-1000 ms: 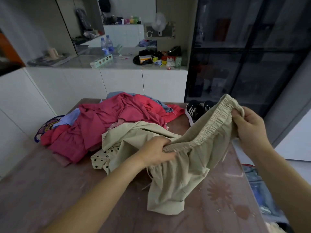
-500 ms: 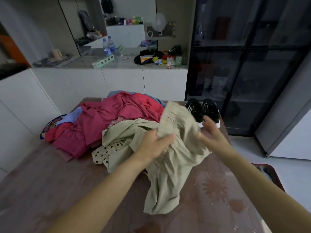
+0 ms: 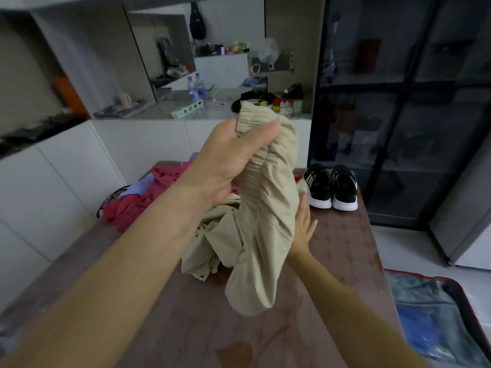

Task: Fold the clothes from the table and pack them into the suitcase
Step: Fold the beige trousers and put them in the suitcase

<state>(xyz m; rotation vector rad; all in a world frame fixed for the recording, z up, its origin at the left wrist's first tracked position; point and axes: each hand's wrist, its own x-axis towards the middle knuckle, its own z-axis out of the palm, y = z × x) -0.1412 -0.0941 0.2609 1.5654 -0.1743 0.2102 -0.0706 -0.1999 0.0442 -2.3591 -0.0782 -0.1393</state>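
You're starting the fold: your left hand (image 3: 231, 158) grips the bunched waistband of the beige cotton shorts (image 3: 265, 235), held above the brown table (image 3: 186, 314); your right hand (image 3: 304, 229), fingers straight, lies against the hanging cloth. Next, spread them flat before the red-rimmed suitcase (image 3: 425, 275)

Legible text on my feed: none. Marks noted, item by item.

- Sneakers (image 3: 330, 185), on the tabletop (image 3: 345, 235): slanted white stripes on the left shoe's side, a curved white mark on the right shoe. No lettering.
- Bag (image 3: 197, 21), black, hanging at the back: one small white mark, too blurred to name.
- Bottles (image 3: 195, 87), on the far tabletop (image 3: 159, 108): blue labels, print unreadable.
- Box (image 3: 187, 109), green, just beside the bottles: dark patches along its side, no words resolvable.
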